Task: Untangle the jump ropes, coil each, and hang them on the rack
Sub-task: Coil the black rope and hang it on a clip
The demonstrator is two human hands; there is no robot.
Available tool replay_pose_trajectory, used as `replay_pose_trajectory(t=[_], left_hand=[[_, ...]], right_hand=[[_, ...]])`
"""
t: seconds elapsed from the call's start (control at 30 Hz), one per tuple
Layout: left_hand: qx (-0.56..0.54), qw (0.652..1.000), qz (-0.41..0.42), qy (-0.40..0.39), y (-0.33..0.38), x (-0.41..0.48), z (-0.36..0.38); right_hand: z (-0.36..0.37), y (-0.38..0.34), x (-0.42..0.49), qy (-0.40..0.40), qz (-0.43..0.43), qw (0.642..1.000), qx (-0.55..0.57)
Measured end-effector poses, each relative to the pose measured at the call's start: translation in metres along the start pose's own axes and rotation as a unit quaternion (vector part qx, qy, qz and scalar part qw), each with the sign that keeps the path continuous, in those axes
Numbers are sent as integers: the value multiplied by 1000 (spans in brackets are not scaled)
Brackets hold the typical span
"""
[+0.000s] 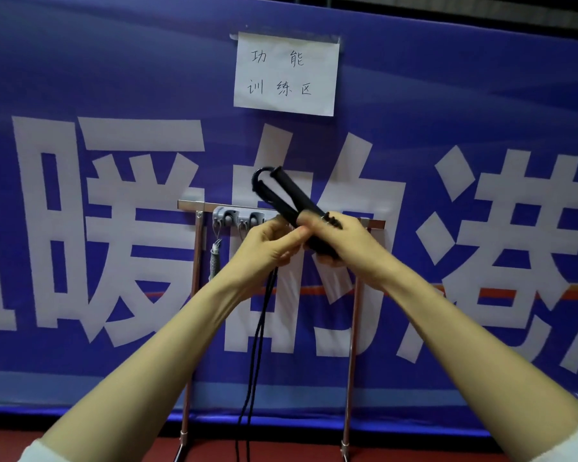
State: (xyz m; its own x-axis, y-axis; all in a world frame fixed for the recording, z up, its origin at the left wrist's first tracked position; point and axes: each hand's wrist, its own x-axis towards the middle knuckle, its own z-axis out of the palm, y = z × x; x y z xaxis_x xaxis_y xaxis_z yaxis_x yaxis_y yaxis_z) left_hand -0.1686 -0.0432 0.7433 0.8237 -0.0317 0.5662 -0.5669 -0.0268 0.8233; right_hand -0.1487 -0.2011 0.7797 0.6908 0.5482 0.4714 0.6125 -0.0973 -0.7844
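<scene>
A big blue banner [80, 78] with huge white letters fills the wall, and a white paper sign [286, 73] is taped up high on it. In front of the banner stands the metal rack [197, 261], with a grey strip of hooks [237, 218] on its top bar. A silver spring [215, 260] hangs from one hook.

Both hands are up in front of the hooks. The right hand [351, 248] is closed tight around the two black handles [291, 198] of the jump rope [264, 311], which poke up and to the left, side by side. The left hand [267, 245] is curled shut too, pinching the rope just under the handles. The rest of the rope hangs straight down in two long strands toward the red floor [97, 445].

The rope looks free of knots but not coiled yet. I think a good way is to keep the handles together, wind the long part in even loops, and only then slip it onto an empty hook.
</scene>
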Motion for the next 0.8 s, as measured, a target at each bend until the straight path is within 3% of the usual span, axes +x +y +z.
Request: replay_pose_trajectory(t=[0.1, 0.3, 0.43, 0.53, 0.67, 0.8], left_hand=[[-59, 998, -6, -15, 4, 3, 7], [-8, 998, -6, -55, 6, 3, 0], [-23, 996, -57, -68, 0, -1, -5], [-34, 996, -38, -77, -9, -4, -12], [20, 995, 6, -94, -14, -4, -26], [107, 982, 60, -146, -4, -3, -30]], right_hand=[[5, 4, 5, 78, 25, 996, 37], [5, 8, 5, 77, 14, 988, 132], [-2, 1, 2, 92, 7, 972, 215], [-6, -3, -2, 21, 10, 972, 234], [-13, -7, -10, -124, 68, 975, 174], [-12, -4, -16, -235, 153, 947, 160]])
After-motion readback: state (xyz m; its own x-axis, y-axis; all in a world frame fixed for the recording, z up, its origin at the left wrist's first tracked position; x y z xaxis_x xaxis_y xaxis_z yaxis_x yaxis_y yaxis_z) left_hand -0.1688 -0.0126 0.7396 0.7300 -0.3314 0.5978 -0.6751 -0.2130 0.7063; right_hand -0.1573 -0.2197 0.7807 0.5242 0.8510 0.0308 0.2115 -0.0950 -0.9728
